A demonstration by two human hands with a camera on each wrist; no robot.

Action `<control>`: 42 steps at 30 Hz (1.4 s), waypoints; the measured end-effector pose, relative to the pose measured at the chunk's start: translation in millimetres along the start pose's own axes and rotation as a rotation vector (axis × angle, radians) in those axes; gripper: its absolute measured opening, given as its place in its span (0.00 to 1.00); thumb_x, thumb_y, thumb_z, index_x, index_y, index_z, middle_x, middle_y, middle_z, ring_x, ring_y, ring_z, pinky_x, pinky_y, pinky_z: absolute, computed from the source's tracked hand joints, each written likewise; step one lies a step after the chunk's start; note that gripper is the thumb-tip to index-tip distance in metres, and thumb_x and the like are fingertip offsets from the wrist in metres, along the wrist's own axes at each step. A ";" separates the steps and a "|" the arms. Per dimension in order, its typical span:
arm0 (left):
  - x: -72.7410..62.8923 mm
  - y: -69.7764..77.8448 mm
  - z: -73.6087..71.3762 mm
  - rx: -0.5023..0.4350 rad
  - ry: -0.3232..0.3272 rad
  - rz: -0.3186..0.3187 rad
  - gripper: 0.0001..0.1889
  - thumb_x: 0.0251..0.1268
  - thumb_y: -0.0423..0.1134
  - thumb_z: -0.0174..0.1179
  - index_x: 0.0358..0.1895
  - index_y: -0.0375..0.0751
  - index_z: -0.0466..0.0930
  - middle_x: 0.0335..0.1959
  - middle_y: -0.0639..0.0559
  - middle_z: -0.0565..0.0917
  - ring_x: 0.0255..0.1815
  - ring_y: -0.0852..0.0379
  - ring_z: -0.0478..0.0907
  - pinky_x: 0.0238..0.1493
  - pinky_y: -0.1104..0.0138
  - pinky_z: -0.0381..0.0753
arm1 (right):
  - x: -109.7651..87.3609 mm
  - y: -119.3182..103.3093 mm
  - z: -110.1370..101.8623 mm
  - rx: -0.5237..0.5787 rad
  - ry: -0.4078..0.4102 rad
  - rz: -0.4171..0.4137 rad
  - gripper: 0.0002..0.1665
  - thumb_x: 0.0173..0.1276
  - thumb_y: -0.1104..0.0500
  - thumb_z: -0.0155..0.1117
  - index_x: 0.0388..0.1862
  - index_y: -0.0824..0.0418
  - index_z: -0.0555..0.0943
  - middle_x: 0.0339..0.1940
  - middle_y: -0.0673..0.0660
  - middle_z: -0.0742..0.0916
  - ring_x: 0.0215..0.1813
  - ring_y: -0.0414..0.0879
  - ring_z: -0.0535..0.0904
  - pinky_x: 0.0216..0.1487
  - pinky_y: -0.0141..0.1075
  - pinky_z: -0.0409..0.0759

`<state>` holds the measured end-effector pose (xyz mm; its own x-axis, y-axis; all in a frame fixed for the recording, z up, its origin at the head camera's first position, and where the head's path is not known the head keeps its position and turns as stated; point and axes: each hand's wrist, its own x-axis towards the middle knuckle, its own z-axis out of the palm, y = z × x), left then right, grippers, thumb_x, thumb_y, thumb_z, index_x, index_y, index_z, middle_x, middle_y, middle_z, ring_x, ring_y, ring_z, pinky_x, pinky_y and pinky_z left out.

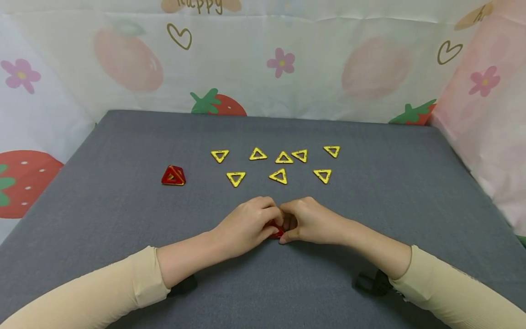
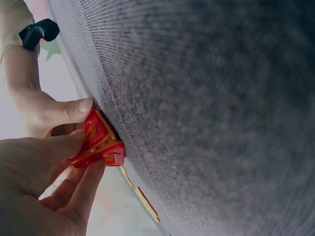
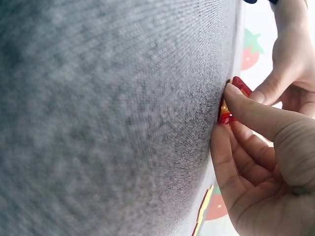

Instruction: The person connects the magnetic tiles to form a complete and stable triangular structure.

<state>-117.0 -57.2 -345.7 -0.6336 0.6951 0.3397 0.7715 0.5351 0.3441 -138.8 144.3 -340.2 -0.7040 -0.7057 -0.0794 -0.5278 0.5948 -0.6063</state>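
Both hands meet around a small red triangular-tile assembly low on the grey tabletop. In the left wrist view, the red pieces stand at an angle to each other, with raised rims. My left hand pinches them between thumb and fingers. From the other side, my right hand grips the edge of the same pieces with thumb and fingertips, as the right wrist view shows on the red and yellow edge. Fingers hide much of the assembly. Left of the hands sits a red pyramid with triangular openings.
Several yellow hollow triangles lie flat in two loose rows beyond the hands. The grey cloth-covered table ends at a printed fabric backdrop. Dark objects show below the sleeve cuffs.
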 end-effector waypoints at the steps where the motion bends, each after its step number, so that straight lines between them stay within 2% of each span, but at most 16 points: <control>1: 0.2 0.2 -0.1 -0.008 -0.001 -0.009 0.04 0.59 0.34 0.70 0.34 0.46 0.84 0.35 0.53 0.81 0.37 0.59 0.78 0.38 0.71 0.80 | -0.2 0.0 -0.1 0.002 -0.001 0.000 0.14 0.53 0.54 0.80 0.31 0.53 0.81 0.25 0.45 0.86 0.26 0.31 0.78 0.29 0.26 0.79; 4: 0.8 0.8 -0.7 -0.040 -0.007 -0.046 0.05 0.59 0.34 0.70 0.35 0.46 0.84 0.36 0.53 0.81 0.36 0.59 0.78 0.37 0.72 0.80 | -0.4 0.1 -0.2 0.007 0.001 0.000 0.13 0.54 0.55 0.79 0.32 0.53 0.81 0.26 0.45 0.86 0.26 0.31 0.78 0.29 0.26 0.79; 6: 1.0 1.2 -1.6 -0.069 -0.020 -0.093 0.06 0.58 0.34 0.70 0.37 0.46 0.84 0.37 0.53 0.81 0.35 0.59 0.77 0.36 0.73 0.78 | -0.8 0.2 -0.2 0.013 0.005 0.004 0.13 0.55 0.55 0.79 0.32 0.53 0.81 0.26 0.45 0.86 0.26 0.31 0.78 0.30 0.26 0.79; 11: -0.2 0.3 -5.9 -0.175 -0.044 -0.285 0.14 0.53 0.34 0.74 0.40 0.42 0.79 0.35 0.51 0.80 0.33 0.61 0.76 0.34 0.75 0.75 | -0.7 0.0 0.3 0.035 0.014 0.019 0.11 0.58 0.53 0.76 0.32 0.53 0.81 0.26 0.45 0.86 0.28 0.31 0.79 0.32 0.27 0.80; 15: -4.7 -5.1 -8.8 -0.284 -0.068 -0.393 0.11 0.52 0.34 0.74 0.35 0.41 0.80 0.31 0.52 0.84 0.30 0.65 0.78 0.33 0.76 0.77 | -0.3 -0.8 -0.4 0.032 0.016 0.022 0.10 0.60 0.53 0.75 0.32 0.52 0.81 0.26 0.44 0.86 0.28 0.31 0.79 0.32 0.27 0.79; 23: -10.4 -15.6 -7.4 -0.428 -0.084 -0.407 0.03 0.59 0.36 0.68 0.32 0.41 0.84 0.27 0.50 0.88 0.25 0.67 0.81 0.30 0.76 0.80 | -0.4 0.0 -2.7 0.063 -0.012 0.030 0.08 0.60 0.53 0.74 0.33 0.52 0.82 0.28 0.44 0.86 0.29 0.33 0.79 0.32 0.28 0.79; 27: -9.9 -17.3 -7.6 -0.465 -0.096 -0.436 0.03 0.61 0.36 0.67 0.32 0.41 0.84 0.26 0.50 0.88 0.25 0.66 0.82 0.29 0.75 0.80 | 0.3 -0.7 -2.8 0.071 -0.015 0.024 0.08 0.60 0.53 0.74 0.32 0.52 0.82 0.27 0.44 0.86 0.29 0.33 0.79 0.32 0.28 0.79; 34: -9.5 -20.1 -7.5 -0.479 -0.112 -0.431 0.04 0.62 0.37 0.67 0.32 0.41 0.83 0.25 0.50 0.86 0.25 0.66 0.79 0.30 0.74 0.78 | 1.3 -2.2 -2.0 0.039 -0.001 0.002 0.09 0.60 0.53 0.74 0.31 0.53 0.82 0.27 0.44 0.86 0.28 0.32 0.78 0.31 0.27 0.78; 42: -9.2 -26.5 -6.5 -0.615 -0.136 -0.491 0.05 0.60 0.35 0.68 0.33 0.37 0.84 0.28 0.45 0.87 0.28 0.64 0.83 0.35 0.71 0.85 | 4.7 -4.1 -2.1 0.018 0.002 -0.006 0.09 0.59 0.53 0.75 0.30 0.52 0.82 0.26 0.44 0.85 0.27 0.32 0.77 0.31 0.27 0.78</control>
<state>-132.1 -80.9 -352.2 -0.8495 0.5226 -0.0722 0.2112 0.4622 0.8612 -140.9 139.3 -336.4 -0.7015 -0.7087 -0.0743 -0.5238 0.5835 -0.6206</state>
